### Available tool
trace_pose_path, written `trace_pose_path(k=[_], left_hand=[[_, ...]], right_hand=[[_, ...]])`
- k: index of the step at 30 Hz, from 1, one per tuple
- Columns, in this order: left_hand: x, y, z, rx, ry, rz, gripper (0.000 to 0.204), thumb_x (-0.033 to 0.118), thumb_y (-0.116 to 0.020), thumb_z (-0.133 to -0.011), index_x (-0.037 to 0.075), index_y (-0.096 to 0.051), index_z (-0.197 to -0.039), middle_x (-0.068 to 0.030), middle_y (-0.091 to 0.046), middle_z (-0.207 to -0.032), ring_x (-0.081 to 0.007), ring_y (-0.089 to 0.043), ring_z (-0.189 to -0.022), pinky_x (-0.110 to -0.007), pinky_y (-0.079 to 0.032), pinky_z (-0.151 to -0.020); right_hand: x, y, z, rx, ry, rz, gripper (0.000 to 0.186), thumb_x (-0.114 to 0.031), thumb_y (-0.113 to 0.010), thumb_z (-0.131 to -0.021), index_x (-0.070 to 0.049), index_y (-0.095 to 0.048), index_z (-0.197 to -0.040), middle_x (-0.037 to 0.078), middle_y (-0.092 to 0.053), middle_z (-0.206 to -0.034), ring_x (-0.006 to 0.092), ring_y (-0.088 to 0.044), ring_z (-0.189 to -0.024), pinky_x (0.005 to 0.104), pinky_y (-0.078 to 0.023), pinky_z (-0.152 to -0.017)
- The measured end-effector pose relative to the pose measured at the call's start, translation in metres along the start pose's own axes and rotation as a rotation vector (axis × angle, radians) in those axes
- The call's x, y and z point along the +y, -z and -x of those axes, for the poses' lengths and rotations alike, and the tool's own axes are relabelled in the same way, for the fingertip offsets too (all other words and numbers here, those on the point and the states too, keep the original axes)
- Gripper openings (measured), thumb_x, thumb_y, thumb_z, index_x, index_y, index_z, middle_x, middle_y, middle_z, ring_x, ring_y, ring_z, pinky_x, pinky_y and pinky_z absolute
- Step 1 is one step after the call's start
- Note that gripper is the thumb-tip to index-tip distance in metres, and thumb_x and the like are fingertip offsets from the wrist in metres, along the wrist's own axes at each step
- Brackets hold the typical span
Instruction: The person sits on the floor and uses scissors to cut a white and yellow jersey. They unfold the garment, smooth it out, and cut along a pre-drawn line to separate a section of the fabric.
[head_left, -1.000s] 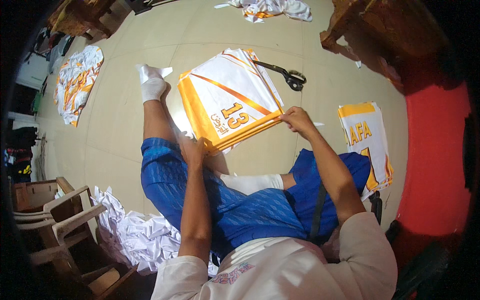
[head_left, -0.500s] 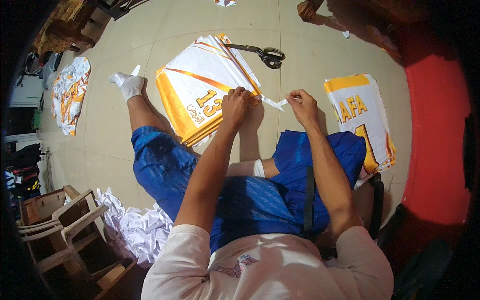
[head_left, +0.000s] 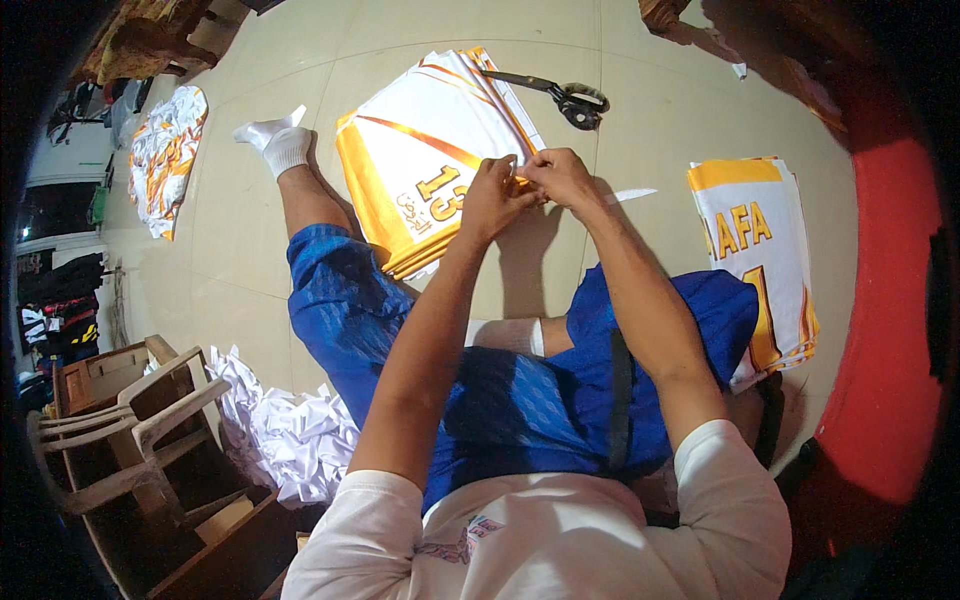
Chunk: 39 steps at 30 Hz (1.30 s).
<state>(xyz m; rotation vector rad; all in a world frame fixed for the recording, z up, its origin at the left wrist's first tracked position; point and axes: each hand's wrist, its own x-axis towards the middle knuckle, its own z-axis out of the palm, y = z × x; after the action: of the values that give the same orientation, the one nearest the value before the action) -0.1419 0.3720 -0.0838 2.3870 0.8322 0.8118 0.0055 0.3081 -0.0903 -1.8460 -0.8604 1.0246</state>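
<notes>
A stack of white and yellow-orange jersey panels (head_left: pixel 410 130) with a printed number lies on the floor before me. At its right edge my left hand (head_left: pixel 496 198) is closed, thumb and fingers pinching the edge of a panel. My right hand (head_left: pixel 562 178) meets it there, fingertips pinched together; what they hold is hidden. A thin white fabric strip (head_left: pixel 634 194) shows just right of my right wrist. Black-handled scissors (head_left: pixel 575 100) lie beyond my hands, their blade tip against the stack's upper right edge.
A second stack of jersey panels (head_left: pixel 785 220) lies at right, beside a red surface (head_left: pixel 890 300). White scraps (head_left: pixel 290 430) are heaped at lower left next to a wooden frame (head_left: pixel 150 450). A crumpled white-orange fabric pile (head_left: pixel 168 155) lies far left. My legs in blue shorts (head_left: pixel 520 400) are spread.
My right hand has moved left to meet my left hand at the stack's edge. The white strip it held out now shows beside my right wrist. The view has shifted slightly.
</notes>
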Motion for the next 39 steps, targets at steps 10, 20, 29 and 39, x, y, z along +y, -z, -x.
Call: trace_pose_path(k=[10,20,29,39], left_hand=[[-0.004,0.063,-0.025,0.219,0.399,0.514,0.026,0.012,-0.054,-0.098,-0.009,-0.065,-0.108,-0.0119,-0.070,-0.093,-0.0134,-0.062,-0.081,-0.028,-0.050,-0.072],[0.001,0.051,-0.012,-0.096,0.172,0.189,0.035,0.017,-0.065,-0.090,-0.003,-0.062,-0.119,-0.0195,-0.069,-0.105,-0.0227,-0.065,-0.093,-0.031,-0.050,-0.082],[-0.050,0.100,-0.033,0.063,0.396,0.464,0.029,0.018,-0.056,-0.096,-0.008,-0.067,-0.102,-0.0063,-0.067,-0.079,-0.0110,-0.056,-0.070,-0.029,-0.048,-0.066],[-0.044,0.083,-0.033,-0.107,0.254,0.300,0.023,0.013,-0.056,-0.095,-0.004,-0.065,-0.108,-0.0170,-0.070,-0.085,-0.0153,-0.065,-0.079,-0.031,-0.050,-0.072]], right_hand=[[0.020,0.024,0.009,-0.081,-0.146,0.276,0.027,-0.035,-0.070,-0.078,-0.008,-0.071,-0.078,0.013,-0.072,-0.080,0.0280,-0.070,-0.078,0.0394,-0.054,-0.072],[0.001,-0.005,-0.007,-0.058,0.207,-0.302,0.017,-0.013,-0.067,-0.090,-0.005,-0.057,-0.102,0.005,-0.069,-0.082,0.0105,-0.063,-0.073,0.0234,-0.048,-0.061],[0.016,0.013,0.001,0.130,0.036,0.191,0.028,-0.028,-0.070,-0.080,-0.006,-0.071,-0.098,0.015,-0.072,-0.095,0.0288,-0.070,-0.091,0.0393,-0.054,-0.084],[0.007,-0.015,0.025,0.122,0.043,0.184,0.024,-0.026,-0.074,-0.084,-0.003,-0.069,-0.087,0.008,-0.070,-0.078,0.0139,-0.066,-0.069,0.0303,-0.052,-0.064]])
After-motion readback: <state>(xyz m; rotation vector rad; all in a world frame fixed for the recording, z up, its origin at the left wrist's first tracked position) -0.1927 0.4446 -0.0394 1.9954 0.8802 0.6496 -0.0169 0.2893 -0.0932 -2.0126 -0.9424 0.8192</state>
